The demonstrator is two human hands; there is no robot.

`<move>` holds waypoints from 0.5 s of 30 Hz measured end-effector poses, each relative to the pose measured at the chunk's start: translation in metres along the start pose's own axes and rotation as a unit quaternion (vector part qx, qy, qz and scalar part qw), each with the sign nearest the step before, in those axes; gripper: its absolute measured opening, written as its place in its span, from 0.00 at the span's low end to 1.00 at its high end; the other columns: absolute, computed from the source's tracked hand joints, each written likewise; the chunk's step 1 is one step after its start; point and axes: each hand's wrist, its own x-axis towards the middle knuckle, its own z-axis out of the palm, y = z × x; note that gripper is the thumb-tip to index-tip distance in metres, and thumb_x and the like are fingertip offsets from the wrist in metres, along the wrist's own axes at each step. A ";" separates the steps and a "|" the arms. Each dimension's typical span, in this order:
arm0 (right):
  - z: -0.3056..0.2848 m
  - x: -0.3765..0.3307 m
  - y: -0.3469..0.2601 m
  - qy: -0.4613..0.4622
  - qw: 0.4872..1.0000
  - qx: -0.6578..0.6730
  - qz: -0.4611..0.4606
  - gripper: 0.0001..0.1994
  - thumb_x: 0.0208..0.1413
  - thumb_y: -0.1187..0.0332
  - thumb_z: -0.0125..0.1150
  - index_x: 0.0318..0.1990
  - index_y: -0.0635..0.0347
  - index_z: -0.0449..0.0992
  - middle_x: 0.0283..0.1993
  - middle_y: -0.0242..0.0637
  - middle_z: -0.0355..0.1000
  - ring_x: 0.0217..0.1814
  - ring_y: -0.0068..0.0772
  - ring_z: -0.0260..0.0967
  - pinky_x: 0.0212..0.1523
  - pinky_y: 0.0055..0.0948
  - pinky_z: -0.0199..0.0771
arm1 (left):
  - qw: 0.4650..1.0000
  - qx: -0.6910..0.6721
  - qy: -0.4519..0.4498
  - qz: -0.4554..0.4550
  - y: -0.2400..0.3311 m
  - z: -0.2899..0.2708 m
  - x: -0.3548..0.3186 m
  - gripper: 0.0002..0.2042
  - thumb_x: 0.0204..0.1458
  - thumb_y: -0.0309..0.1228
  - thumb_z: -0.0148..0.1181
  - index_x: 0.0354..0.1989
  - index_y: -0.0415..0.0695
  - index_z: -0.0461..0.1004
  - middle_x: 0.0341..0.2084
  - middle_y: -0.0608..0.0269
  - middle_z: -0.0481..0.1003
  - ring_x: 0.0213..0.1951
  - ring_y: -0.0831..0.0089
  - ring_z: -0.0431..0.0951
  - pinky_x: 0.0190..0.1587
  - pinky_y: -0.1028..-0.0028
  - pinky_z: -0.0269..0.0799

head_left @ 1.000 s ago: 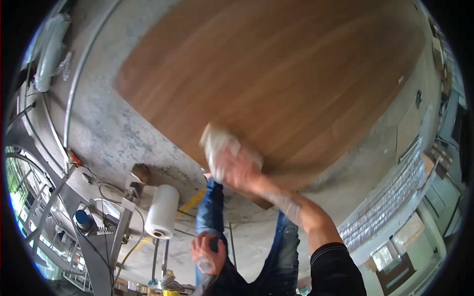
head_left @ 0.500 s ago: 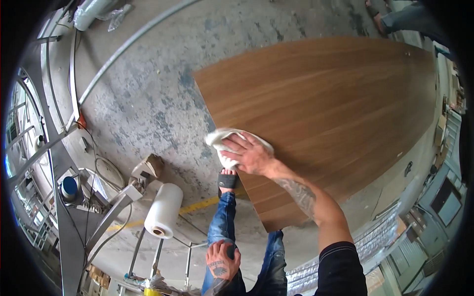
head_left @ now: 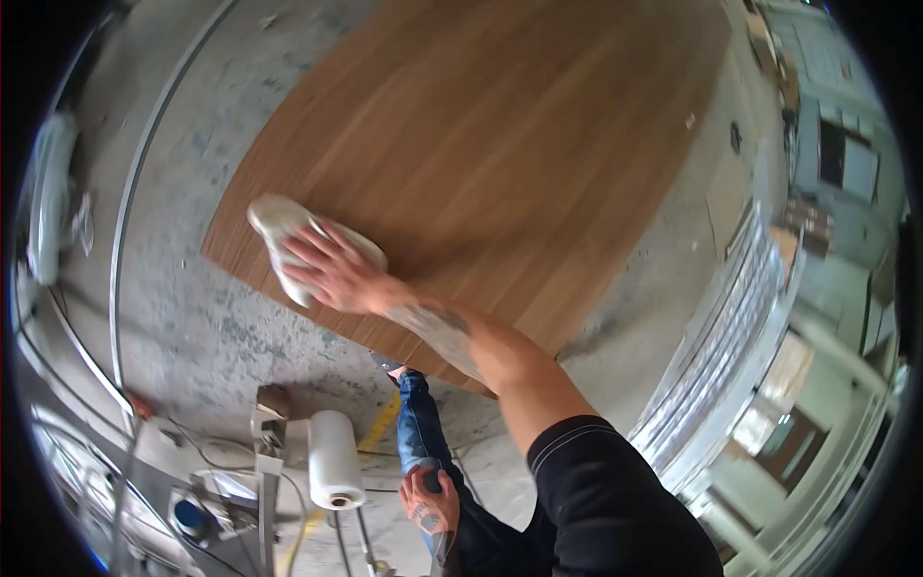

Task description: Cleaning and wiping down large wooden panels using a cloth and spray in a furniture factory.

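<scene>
Right hand (head_left: 332, 274) plus white cloth (head_left: 288, 231) shifted left along wood panel (head_left: 500, 163), now near its left edge. Palm flat, fingers spread, pressing cloth onto panel. Left hand (head_left: 430, 500) low by thigh, curled around small dark object (head_left: 432, 476). Paper roll (head_left: 334, 460) on stand nearby.

One large wooden panel (head_left: 500, 163) lies over the concrete floor. One white cloth (head_left: 288, 236) rests on it. Two hands show: the right hand (head_left: 332, 274) and the left hand (head_left: 431, 500). One white paper roll (head_left: 334, 460) sits on a stand. One blue-capped container (head_left: 190, 514) is below.
</scene>
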 end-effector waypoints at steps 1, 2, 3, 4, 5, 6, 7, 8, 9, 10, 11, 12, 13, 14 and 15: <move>-0.015 -0.052 0.006 0.001 0.999 0.002 0.038 0.31 0.50 0.52 0.65 0.63 0.40 0.69 0.76 0.37 0.50 0.79 0.48 0.42 0.75 0.57 0.43 | 0.999 0.006 0.009 0.030 -0.004 0.005 -0.002 0.12 0.46 0.33 0.65 0.39 0.46 0.75 0.41 0.56 0.75 0.44 0.52 0.74 0.49 0.55 0.67; -0.037 -0.109 0.016 -0.014 0.995 -0.031 0.093 0.30 0.48 0.52 0.67 0.61 0.42 0.70 0.74 0.40 0.53 0.76 0.52 0.47 0.69 0.60 0.53 | 0.999 0.015 0.007 0.046 -0.003 0.005 0.000 0.12 0.46 0.33 0.65 0.39 0.46 0.75 0.41 0.56 0.75 0.44 0.52 0.74 0.49 0.55 0.67; -0.050 -0.189 0.040 0.063 0.984 -0.036 0.165 0.29 0.48 0.55 0.67 0.59 0.48 0.71 0.73 0.46 0.53 0.74 0.57 0.50 0.63 0.61 0.59 | 0.998 0.013 -0.004 0.064 0.007 0.014 -0.001 0.12 0.46 0.33 0.65 0.38 0.45 0.75 0.41 0.54 0.76 0.44 0.51 0.74 0.50 0.54 0.67; -0.064 -0.255 0.046 0.094 0.955 -0.083 0.270 0.31 0.48 0.57 0.65 0.62 0.55 0.69 0.73 0.53 0.51 0.75 0.62 0.46 0.64 0.62 0.55 | 0.997 0.025 -0.007 0.070 0.009 0.018 -0.002 0.12 0.45 0.32 0.65 0.37 0.44 0.74 0.42 0.52 0.76 0.45 0.50 0.75 0.51 0.54 0.67; -0.075 -0.296 0.040 0.103 0.893 -0.101 0.426 0.33 0.45 0.61 0.66 0.62 0.54 0.69 0.73 0.58 0.50 0.76 0.67 0.44 0.66 0.66 0.52 | 0.995 0.041 0.006 0.090 0.008 0.013 0.001 0.12 0.44 0.32 0.65 0.37 0.44 0.74 0.42 0.52 0.76 0.45 0.50 0.74 0.50 0.53 0.67; -0.092 -0.352 0.055 0.112 0.868 -0.147 0.461 0.34 0.50 0.58 0.63 0.66 0.58 0.64 0.75 0.58 0.46 0.77 0.67 0.40 0.67 0.68 0.48 | 0.994 0.038 0.001 0.100 0.012 0.012 0.000 0.12 0.45 0.32 0.65 0.37 0.44 0.74 0.41 0.52 0.76 0.45 0.50 0.74 0.50 0.53 0.67; -0.108 -0.399 0.074 0.111 0.833 -0.190 0.507 0.37 0.55 0.56 0.59 0.70 0.60 0.58 0.77 0.59 0.41 0.78 0.67 0.36 0.69 0.66 0.45 | 0.993 0.034 -0.002 0.110 0.015 0.017 0.001 0.11 0.45 0.32 0.64 0.37 0.44 0.74 0.41 0.52 0.76 0.45 0.50 0.74 0.50 0.53 0.67; -0.129 -0.433 0.106 0.100 0.794 -0.200 0.566 0.36 0.59 0.55 0.55 0.72 0.58 0.55 0.78 0.58 0.38 0.78 0.67 0.34 0.71 0.61 0.44 | 0.996 0.015 -0.029 0.085 0.022 0.017 0.001 0.11 0.45 0.32 0.64 0.37 0.44 0.74 0.41 0.52 0.76 0.46 0.51 0.74 0.50 0.53 0.67; -0.156 -0.463 0.155 0.124 0.754 -0.186 0.618 0.36 0.65 0.53 0.47 0.75 0.59 0.45 0.78 0.59 0.31 0.79 0.67 0.27 0.75 0.58 0.38 | 0.994 -0.003 -0.036 0.102 0.023 0.024 -0.002 0.11 0.46 0.31 0.64 0.37 0.44 0.74 0.42 0.52 0.76 0.46 0.51 0.74 0.50 0.53 0.67; -0.184 -0.479 0.207 0.183 0.702 -0.235 0.646 0.34 0.66 0.53 0.46 0.74 0.61 0.48 0.76 0.61 0.40 0.79 0.62 0.36 0.74 0.56 0.43 | 0.992 -0.021 -0.041 0.117 0.024 0.034 -0.004 0.11 0.47 0.31 0.64 0.37 0.44 0.74 0.42 0.52 0.76 0.47 0.51 0.74 0.50 0.53 0.67; -0.181 -0.463 0.227 0.189 0.699 -0.212 0.656 0.34 0.66 0.53 0.46 0.74 0.61 0.48 0.76 0.61 0.40 0.79 0.62 0.36 0.74 0.56 0.43 | 0.993 -0.005 -0.038 0.114 0.016 0.034 -0.002 0.10 0.48 0.31 0.63 0.38 0.43 0.75 0.43 0.51 0.76 0.48 0.51 0.74 0.51 0.54 0.68; -0.181 -0.437 0.240 0.207 0.744 -0.170 0.612 0.34 0.62 0.55 0.51 0.71 0.61 0.52 0.74 0.59 0.45 0.76 0.61 0.42 0.72 0.55 0.47 | 0.993 0.018 -0.027 0.117 0.018 0.033 0.003 0.10 0.48 0.31 0.63 0.38 0.43 0.75 0.43 0.51 0.76 0.48 0.51 0.74 0.51 0.54 0.68; -0.186 -0.408 0.247 0.227 0.784 -0.132 0.563 0.33 0.58 0.57 0.56 0.69 0.61 0.56 0.71 0.58 0.51 0.73 0.60 0.47 0.69 0.54 0.51 | 0.995 0.032 -0.036 0.091 0.025 0.030 0.006 0.10 0.48 0.31 0.63 0.37 0.42 0.75 0.43 0.51 0.76 0.48 0.51 0.74 0.51 0.55 0.67; -0.195 -0.382 0.249 0.243 0.818 -0.099 0.511 0.33 0.55 0.59 0.60 0.66 0.61 0.60 0.69 0.56 0.56 0.70 0.59 0.53 0.67 0.53 0.55 | 0.996 0.042 -0.048 0.064 0.034 0.028 0.002 0.09 0.49 0.31 0.63 0.37 0.42 0.75 0.43 0.51 0.76 0.48 0.50 0.74 0.52 0.55 0.67; -0.199 -0.357 0.242 0.261 0.849 -0.063 0.455 0.32 0.51 0.61 0.65 0.64 0.62 0.64 0.66 0.55 0.61 0.67 0.58 0.59 0.65 0.52 0.59 | 0.995 0.072 -0.029 0.065 0.045 0.031 -0.002 0.09 0.50 0.32 0.62 0.37 0.42 0.75 0.44 0.51 0.75 0.49 0.51 0.74 0.53 0.57 0.67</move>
